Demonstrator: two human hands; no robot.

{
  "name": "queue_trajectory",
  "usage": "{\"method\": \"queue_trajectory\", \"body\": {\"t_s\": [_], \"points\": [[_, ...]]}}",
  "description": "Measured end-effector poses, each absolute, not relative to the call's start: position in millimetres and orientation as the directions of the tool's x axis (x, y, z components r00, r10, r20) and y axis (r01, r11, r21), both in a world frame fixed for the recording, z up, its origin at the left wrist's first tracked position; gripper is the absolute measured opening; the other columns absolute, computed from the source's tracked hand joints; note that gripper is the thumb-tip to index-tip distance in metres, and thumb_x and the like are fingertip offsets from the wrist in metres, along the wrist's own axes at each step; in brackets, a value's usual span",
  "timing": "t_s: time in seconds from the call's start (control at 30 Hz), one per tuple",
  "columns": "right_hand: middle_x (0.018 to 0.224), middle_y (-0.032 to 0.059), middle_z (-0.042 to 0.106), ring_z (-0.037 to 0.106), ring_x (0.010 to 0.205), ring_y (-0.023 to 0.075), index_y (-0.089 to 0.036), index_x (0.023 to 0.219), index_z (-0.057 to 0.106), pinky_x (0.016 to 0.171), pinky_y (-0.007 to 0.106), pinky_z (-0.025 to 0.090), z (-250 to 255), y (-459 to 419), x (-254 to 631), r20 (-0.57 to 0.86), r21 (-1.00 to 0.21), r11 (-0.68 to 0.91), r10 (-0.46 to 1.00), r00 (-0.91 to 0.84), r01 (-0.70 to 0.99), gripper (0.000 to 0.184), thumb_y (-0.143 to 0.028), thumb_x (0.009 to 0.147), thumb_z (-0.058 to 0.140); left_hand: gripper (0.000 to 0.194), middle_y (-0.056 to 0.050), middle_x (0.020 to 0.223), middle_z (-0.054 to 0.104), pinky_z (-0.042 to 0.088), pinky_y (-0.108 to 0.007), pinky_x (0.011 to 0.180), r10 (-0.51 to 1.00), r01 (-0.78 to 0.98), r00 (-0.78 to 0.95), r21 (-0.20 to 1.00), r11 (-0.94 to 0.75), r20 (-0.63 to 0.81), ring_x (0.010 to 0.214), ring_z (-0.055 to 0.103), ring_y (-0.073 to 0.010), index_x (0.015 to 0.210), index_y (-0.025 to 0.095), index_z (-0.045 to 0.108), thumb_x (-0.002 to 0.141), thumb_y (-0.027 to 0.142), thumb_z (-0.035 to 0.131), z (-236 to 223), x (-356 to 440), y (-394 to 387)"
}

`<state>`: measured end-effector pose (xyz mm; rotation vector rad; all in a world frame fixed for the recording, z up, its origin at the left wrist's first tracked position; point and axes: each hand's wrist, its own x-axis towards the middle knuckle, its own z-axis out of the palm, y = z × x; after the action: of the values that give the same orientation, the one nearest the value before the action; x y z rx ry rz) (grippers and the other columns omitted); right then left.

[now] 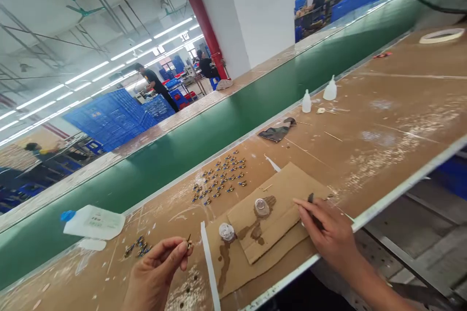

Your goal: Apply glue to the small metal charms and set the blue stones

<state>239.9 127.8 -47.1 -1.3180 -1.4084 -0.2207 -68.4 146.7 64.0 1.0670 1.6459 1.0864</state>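
Observation:
My left hand (160, 269) pinches a small metal part (189, 244) with a thin dark pin sticking up, just left of the cardboard. Over the cardboard's right edge, my right hand (326, 228) is closed, fingers pressed together; a short dark piece (311, 198) shows at it, too small to name. Between the hands lie stained cardboard sheets (288, 180), bearing a clear round cap-like dish (261, 207) and a white lump-like small container (226, 232). Several small brass-and-blue parts (221, 177) stand spread out behind the cardboard. Another cluster of such parts (138, 247) lies left of my left hand.
A translucent bottle with a blue cap (95, 222) lies at the left. Farther right are a camouflage cloth (277, 130), two white dropper bottles (330, 89) and a tape roll (441, 35). A green conveyor belt (233, 115) runs behind the table. People work in the background.

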Motion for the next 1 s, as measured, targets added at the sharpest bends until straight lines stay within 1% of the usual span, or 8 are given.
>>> {"method": "queue_trajectory", "body": {"t_s": [0.1, 0.17, 0.33, 0.5, 0.63, 0.77, 1.0], "points": [[0.073, 0.0007, 0.054, 0.054, 0.066, 0.0082, -0.019, 0.103, 0.063, 0.061, 0.018, 0.045, -45, 128, 240, 0.773, -0.545, 0.362, 0.566, 0.287, 0.756, 0.021, -0.013, 0.089, 0.049, 0.042, -0.001, 0.054, 0.065, 0.054, -0.028, 0.069, 0.972, 0.395, -0.199, 0.897, 0.199, -0.129, 0.063, 0.064, -0.0186, 0.07, 0.02, 0.073, 0.046, 0.053, 0.083, 69, -44, 152], [0.073, 0.0006, 0.053, 0.053, 0.066, 0.0081, -0.019, 0.104, 0.063, 0.06, 0.018, 0.045, -45, 129, 241, 0.766, -0.562, 0.364, 0.569, 0.301, 0.743, 0.022, -0.012, 0.089, 0.047, 0.042, -0.002, 0.056, 0.066, 0.054, -0.029, 0.067, 0.986, 0.499, -0.128, 0.852, 0.159, -0.11, 0.062, 0.063, -0.0193, 0.07, 0.021, 0.075, 0.048, 0.056, 0.08, 72, -26, 156], [0.074, 0.0008, 0.051, 0.05, 0.065, 0.0076, -0.017, 0.103, 0.061, 0.059, 0.018, 0.044, -47, 131, 243, 0.738, -0.604, 0.363, 0.592, 0.325, 0.709, 0.021, -0.01, 0.089, 0.047, 0.037, -0.001, 0.059, 0.067, 0.053, -0.029, 0.061, 0.996, 0.665, 0.056, 0.747, 0.018, -0.073, 0.06, 0.063, -0.0193, 0.072, 0.023, 0.075, 0.055, 0.056, 0.074, 73, 21, 170], [0.073, 0.0008, 0.047, 0.046, 0.063, 0.0078, -0.016, 0.104, 0.06, 0.057, 0.019, 0.042, -52, 132, 244, 0.724, -0.63, 0.374, 0.6, 0.34, 0.681, 0.022, -0.01, 0.09, 0.045, 0.034, -0.001, 0.059, 0.068, 0.051, -0.033, 0.067, 0.985, 0.804, 0.168, 0.584, -0.112, -0.043, 0.064, 0.065, -0.0216, 0.075, 0.024, 0.075, 0.064, 0.055, 0.064, 70, 55, 185], [0.074, 0.0011, 0.048, 0.047, 0.065, 0.0083, -0.017, 0.106, 0.059, 0.059, 0.019, 0.043, -53, 132, 246, 0.717, -0.641, 0.382, 0.606, 0.344, 0.666, 0.024, -0.009, 0.089, 0.044, 0.025, 0.0, 0.065, 0.071, 0.05, -0.031, 0.067, 0.962, 0.857, 0.273, 0.456, -0.241, -0.005, 0.065, 0.065, -0.0209, 0.071, 0.026, 0.073, 0.068, 0.048, 0.061, 67, 70, 197], [0.074, 0.002, 0.049, 0.048, 0.067, 0.0094, -0.015, 0.103, 0.059, 0.062, 0.021, 0.044, -53, 133, 247, 0.716, -0.647, 0.38, 0.603, 0.353, 0.662, 0.021, -0.011, 0.09, 0.043, 0.023, 0.002, 0.072, 0.073, 0.048, -0.029, 0.069, 0.923, 0.845, 0.385, 0.395, -0.359, 0.014, 0.071, 0.066, -0.0204, 0.07, 0.027, 0.071, 0.072, 0.045, 0.056, 63, 78, 204], [0.075, 0.0024, 0.051, 0.05, 0.069, 0.0099, -0.015, 0.103, 0.059, 0.063, 0.021, 0.045, -53, 134, 249, 0.721, -0.646, 0.378, 0.588, 0.367, 0.663, 0.022, -0.012, 0.091, 0.041, 0.025, 0.002, 0.072, 0.073, 0.047, -0.03, 0.066, 0.912, 0.864, 0.41, 0.327, -0.383, -0.013, 0.071, 0.066, -0.0205, 0.069, 0.027, 0.07, 0.071, 0.046, 0.054, 61, 86, 211]]}}
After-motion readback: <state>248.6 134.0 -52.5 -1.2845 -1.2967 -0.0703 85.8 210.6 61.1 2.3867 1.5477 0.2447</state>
